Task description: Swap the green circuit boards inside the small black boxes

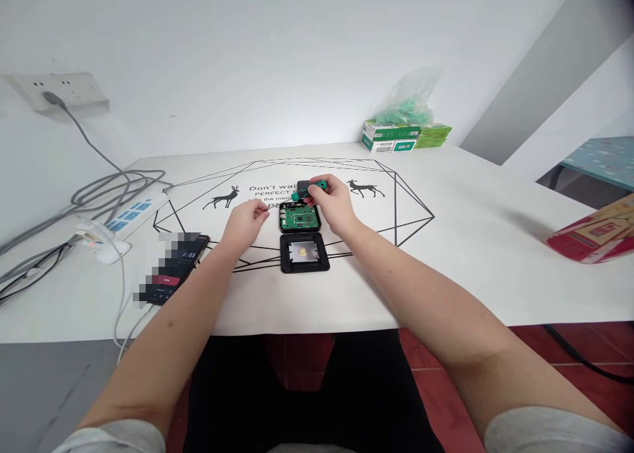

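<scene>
Head view: right grip (333,199) clasps a green-black screwdriver (311,191), partly hidden by fingers; left grip's (246,223) hold unclear.

Right hand (333,199) gripping green-black screwdriver (308,192), circuit board (300,218)

Wore a light grey top with a short left sleeve (119,438) and a short right sleeve (549,430), both loose and creased. Also wore plain black trousers (232,397), covering both thighs, with grey fabric (310,448) at the near edge.
</scene>
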The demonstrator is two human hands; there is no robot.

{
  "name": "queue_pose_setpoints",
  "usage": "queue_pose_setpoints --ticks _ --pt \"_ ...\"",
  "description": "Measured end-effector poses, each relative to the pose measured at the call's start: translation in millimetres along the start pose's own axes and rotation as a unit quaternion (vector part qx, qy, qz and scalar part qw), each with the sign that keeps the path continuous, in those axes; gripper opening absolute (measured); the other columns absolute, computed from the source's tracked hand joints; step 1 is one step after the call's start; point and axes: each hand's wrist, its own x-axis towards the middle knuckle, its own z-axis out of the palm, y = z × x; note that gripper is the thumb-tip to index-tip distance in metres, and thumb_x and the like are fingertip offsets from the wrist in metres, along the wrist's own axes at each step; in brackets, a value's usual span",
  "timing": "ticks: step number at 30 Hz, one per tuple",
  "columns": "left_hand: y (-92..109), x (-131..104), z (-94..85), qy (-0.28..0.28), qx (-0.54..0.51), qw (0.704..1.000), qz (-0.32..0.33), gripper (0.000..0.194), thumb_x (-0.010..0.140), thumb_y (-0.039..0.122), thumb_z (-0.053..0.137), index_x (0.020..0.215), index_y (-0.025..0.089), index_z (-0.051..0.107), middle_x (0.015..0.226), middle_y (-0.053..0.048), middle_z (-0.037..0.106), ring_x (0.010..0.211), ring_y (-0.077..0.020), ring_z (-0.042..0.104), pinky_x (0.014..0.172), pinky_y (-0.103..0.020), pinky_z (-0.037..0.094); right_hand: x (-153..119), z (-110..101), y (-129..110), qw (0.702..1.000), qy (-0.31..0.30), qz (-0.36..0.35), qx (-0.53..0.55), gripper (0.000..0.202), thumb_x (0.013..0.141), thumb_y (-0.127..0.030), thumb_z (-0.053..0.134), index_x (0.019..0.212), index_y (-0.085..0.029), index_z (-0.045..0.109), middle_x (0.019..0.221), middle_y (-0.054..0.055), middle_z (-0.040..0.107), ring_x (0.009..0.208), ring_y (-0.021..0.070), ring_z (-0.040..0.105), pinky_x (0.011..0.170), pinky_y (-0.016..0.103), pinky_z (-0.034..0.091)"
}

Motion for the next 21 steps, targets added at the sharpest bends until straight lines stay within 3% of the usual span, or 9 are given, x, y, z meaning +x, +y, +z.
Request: queue_pose_setpoints --ticks 8,21 --pt "0.7 0.7 0.6 -0.039 0.091 0.995 0.024 0.012 0.098 0.023 0.065 0.098 0.023 0.078 0.103 -0.008 0.082 0.097 -0.0293 0.074 0.091 -0.041 0.057 1.8 -1.4 4.1 0.999 -0.005 -0.005 -0.046 0.024 0.077 -0.03 0.073 0.099 -0.023 0.066 0.071 -0.005 0.07 0.069 0.0172 0.076 0.068 0.032 0.059" --pt "-4.5 0.9 2.5 -0.06 0.135 0.987 0.068 0.027 0.101 0.021 0.057 0.112 0.021 0.082 0.112 -0.009 0.084 0.105 -0.0302 0.076 0.098 -0.043 0.06 6.6 -4.6 9.0 0.997 0.002 -0.033 -0.075 0.02 0.079 -0.029 0.071 0.097 -0.024 0.067 0.069 -0.006 0.07 0.064 0.0171 0.074 0.067 0.033 0.059"
